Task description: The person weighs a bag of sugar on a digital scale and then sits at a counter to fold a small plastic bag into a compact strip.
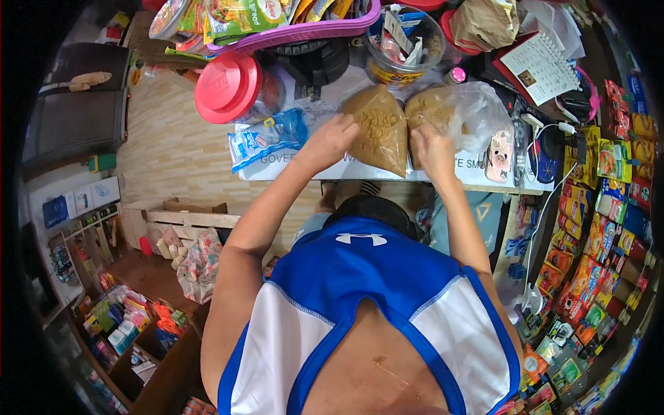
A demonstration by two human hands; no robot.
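Note:
Two clear plastic bags of what looks like brown sugar lie side by side on the white table (332,173). My left hand (332,139) pinches the left side of the left bag (378,122), which stands pointed at its corners. At the right bag (430,108), my right hand (431,150) has its fingers curled on the near left side; the fingertips are partly hidden. Loose clear plastic (480,111) spreads from that bag's right side. Left of my left hand lies a blue-and-white plastic packet (270,136).
A red-lidded jar (228,88) stands at the table's left. Behind are a purple basket (311,36) of sachets and a clear tub (404,52). A phone in a pig-patterned case (499,155), a bottle (520,145) and a spiral calendar (539,67) sit right. Hanging sachets (586,259) line the right side.

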